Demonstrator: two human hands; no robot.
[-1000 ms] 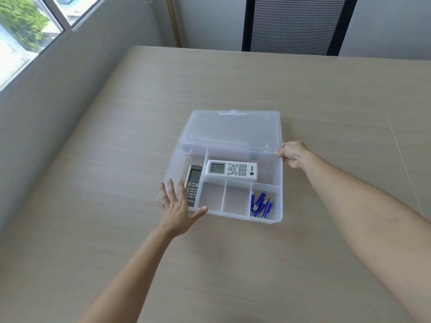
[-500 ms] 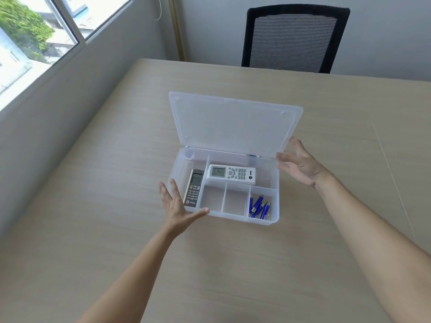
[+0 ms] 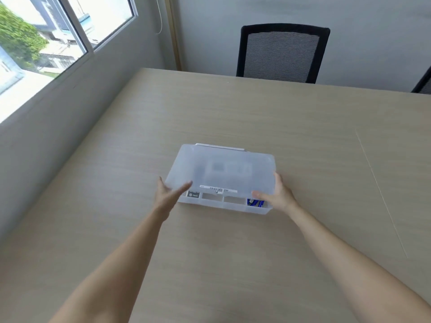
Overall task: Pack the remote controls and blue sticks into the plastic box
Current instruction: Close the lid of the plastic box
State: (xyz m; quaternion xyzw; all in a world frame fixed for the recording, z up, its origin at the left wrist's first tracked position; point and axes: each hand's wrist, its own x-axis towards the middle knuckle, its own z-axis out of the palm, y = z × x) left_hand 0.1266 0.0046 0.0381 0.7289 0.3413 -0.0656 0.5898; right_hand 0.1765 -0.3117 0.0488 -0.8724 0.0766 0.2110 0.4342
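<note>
The translucent plastic box (image 3: 233,207) sits mid-table with its lid (image 3: 221,171) swung down almost flat, a narrow gap left along the front. Through that gap show the end of the dark remote (image 3: 193,195) at the left and the blue sticks (image 3: 255,203) at the right. The white remote (image 3: 231,167) is a faint blur under the lid. My left hand (image 3: 169,194) rests at the lid's front left corner, thumb on the lid. My right hand (image 3: 277,194) grips the lid's front right corner, thumb on top.
The pale wooden table (image 3: 233,252) spreads all around the box. A black mesh chair (image 3: 282,52) stands behind its far edge, and part of another chair (image 3: 423,83) shows at far right. A grey wall with a window (image 3: 58,43) runs along the left.
The lid stood upright half a second ago and has come down over the box. Both hands moved onto its front corners. The view also tilted up.
</note>
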